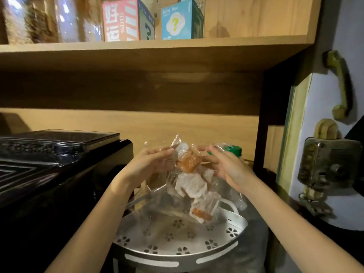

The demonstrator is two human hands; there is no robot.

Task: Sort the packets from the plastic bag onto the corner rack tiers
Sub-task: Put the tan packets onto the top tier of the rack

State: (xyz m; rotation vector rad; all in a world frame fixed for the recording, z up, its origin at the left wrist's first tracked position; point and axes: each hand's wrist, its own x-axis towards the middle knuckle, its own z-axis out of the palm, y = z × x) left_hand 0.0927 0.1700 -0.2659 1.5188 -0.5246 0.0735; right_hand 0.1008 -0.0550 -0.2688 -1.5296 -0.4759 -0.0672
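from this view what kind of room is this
Likely a home kitchen or pantry nook: a black appliance on the counter, wooden shelves with boxes, and a metal corner rack below the snack packets.

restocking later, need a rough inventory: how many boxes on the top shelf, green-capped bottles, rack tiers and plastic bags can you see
Boxes on the top shelf: 2, a red box and a blue box
Green-capped bottle: 1
Corner rack tier: 1 in view
Plastic bag of packets: 1, held up by left hand and right hand
Total: 5
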